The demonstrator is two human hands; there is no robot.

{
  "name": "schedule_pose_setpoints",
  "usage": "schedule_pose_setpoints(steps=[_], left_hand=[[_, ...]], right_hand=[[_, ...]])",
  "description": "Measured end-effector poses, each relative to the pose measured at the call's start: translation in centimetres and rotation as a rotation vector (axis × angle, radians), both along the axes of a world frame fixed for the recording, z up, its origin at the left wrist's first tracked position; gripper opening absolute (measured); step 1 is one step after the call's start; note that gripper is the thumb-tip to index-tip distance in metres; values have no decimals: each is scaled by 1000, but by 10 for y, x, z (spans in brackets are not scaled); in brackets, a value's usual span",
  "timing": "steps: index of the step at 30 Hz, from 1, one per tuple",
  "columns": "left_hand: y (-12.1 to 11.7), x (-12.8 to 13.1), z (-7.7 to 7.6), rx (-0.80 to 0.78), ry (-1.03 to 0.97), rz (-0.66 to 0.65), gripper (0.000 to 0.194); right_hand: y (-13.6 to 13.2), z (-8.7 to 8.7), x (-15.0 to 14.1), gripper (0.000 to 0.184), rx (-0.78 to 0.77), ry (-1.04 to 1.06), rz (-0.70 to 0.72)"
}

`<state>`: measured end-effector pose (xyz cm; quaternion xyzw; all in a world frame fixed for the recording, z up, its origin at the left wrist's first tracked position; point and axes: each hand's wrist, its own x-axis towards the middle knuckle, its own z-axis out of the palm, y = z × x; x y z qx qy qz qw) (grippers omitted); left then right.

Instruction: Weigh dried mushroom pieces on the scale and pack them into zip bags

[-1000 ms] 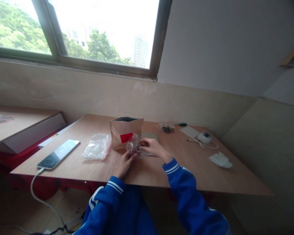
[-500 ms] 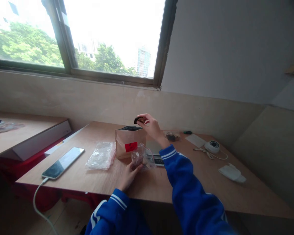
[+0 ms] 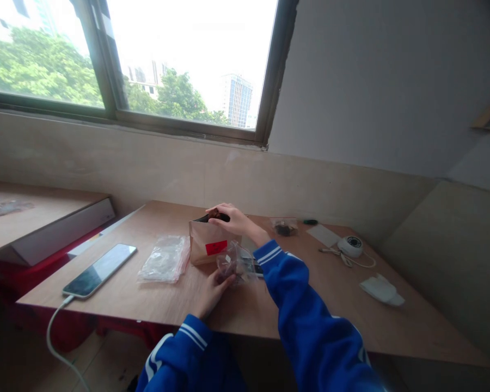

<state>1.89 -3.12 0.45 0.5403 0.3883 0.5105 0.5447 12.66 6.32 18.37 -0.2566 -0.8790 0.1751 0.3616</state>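
My right hand [image 3: 237, 222] is closed on a dark brown, dried-looking piece [image 3: 215, 214] at the mouth of the kraft paper bag [image 3: 198, 242]. That bag stands upright and open, with a red label on its front and a dark lining. My left hand [image 3: 212, 289] rests low on the table in front of it. Its fingers are closed on a clear plastic bag [image 3: 234, 261] with some brown contents. Behind the plastic bag, a flat device with a dark panel [image 3: 258, 268] is mostly hidden. The inside of the kraft bag is hidden from here.
Left of the kraft bag lies a stack of clear zip bags [image 3: 164, 259], and farther left a phone [image 3: 100, 270] on a cable. To the right are a filled zip bag [image 3: 285, 226], a white card [image 3: 323, 236], a white dome camera [image 3: 351, 246] and a crumpled white item [image 3: 381, 289].
My right hand has moved left and down, bringing the brown piece from above the kraft bag to its mouth. The left hand stays on the plastic bag. The view has shifted slightly.
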Motion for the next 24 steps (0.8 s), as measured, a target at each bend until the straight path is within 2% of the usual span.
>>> schedule_pose_setpoints(steps=[4,7,9,11,14,17,20,24], left_hand=[[-2,-1,3,8,5,-1,49],[0,-1,-1,25,-5,5,50],[2,-1,-5,32,-6,25,49],[4,0,-8,34,-4,44,46],[5,0,-12,36,-22,49,46],[6,-1,-15,32,-44,30,49],[5,-2,-15,37,-48,23,50],[4,-4,-12,51,-47,24,50]], right_hand=[[-14,3,4,40,70,58,-169],[-40,0,17,29,108,287,-300],[-58,-13,30,21,81,443,-399],[-72,-35,45,21,-12,457,-449],[-82,-78,63,25,-267,207,-409],[-82,-110,70,31,-378,41,-319],[-79,-120,69,39,-372,7,-201],[-76,-120,68,39,-427,14,-139]])
